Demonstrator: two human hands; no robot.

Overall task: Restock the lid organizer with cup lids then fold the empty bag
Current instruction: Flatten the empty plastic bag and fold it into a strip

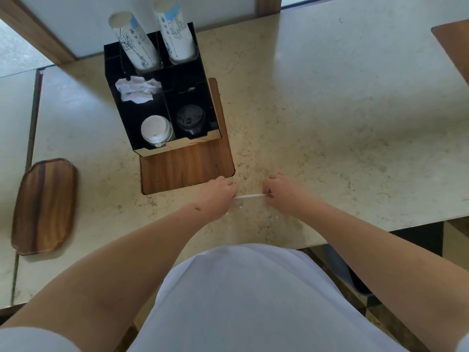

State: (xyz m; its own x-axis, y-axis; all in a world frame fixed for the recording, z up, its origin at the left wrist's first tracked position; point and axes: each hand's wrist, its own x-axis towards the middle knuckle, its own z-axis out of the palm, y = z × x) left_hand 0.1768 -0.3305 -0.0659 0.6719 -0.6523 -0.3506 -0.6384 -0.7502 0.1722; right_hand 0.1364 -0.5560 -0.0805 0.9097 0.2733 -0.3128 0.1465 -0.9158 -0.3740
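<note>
A black lid organizer [115,102] stands on a wooden board at the back left of the counter. Its front compartments hold a stack of white cup lids [155,130] and a stack of black cup lids [190,118]. Near the counter's front edge, my left hand [218,193] and my right hand [278,190] each pinch one end of the empty bag [250,196]. The bag is squeezed into a thin white strip stretched between them, just above the counter.
Two sleeves of paper cups [137,44] lean in the organizer's back compartments, and crumpled white paper [137,88] fills a middle one. A wooden tray [44,207] lies at the left. A wooden board [187,166] sits under the organizer. The marble counter [342,123] stretches right.
</note>
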